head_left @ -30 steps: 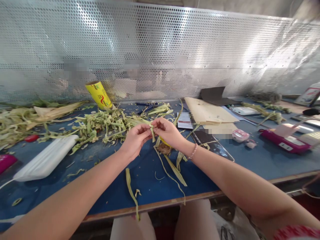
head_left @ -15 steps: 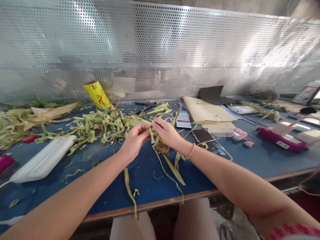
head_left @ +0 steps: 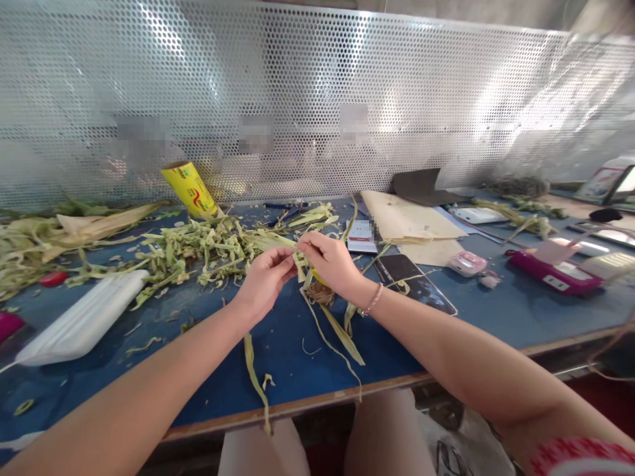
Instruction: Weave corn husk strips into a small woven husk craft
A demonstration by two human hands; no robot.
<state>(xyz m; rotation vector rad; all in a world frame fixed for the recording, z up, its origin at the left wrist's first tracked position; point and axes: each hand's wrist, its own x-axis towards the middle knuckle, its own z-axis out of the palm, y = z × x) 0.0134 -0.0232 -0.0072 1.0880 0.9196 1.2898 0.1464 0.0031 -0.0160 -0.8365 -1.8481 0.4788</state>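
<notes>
We note both hands meeting above the middle of the blue counter [head_left: 496, 317]. Left hand [head_left: 262, 281] and right hand [head_left: 331, 263] are each closed to a pinch on the same green leaf strip [head_left: 300, 264], fingertips nearly touching, so the strip is held taut between them where both thumbs can work it. Long strip ends [head_left: 337, 334] hang down from the grip and trail across the counter toward its near edge, free to follow the hands. Under the right hand sits a small brown woven bundle [head_left: 321, 294] with something yellow behind it, mostly hidden. The loose leaf pile [head_left: 198, 248] lies just left of the hands, within easy reach, with a yellow roll [head_left: 189, 190] tilted at its far side. A white case [head_left: 84, 320] lies near left. To the right, kept apart from the leaves, lie a dark phone [head_left: 414, 284], brown paper [head_left: 407, 218] and a magenta device [head_left: 553, 274]. A perforated metal screen [head_left: 317, 86] closes the far side.
</notes>
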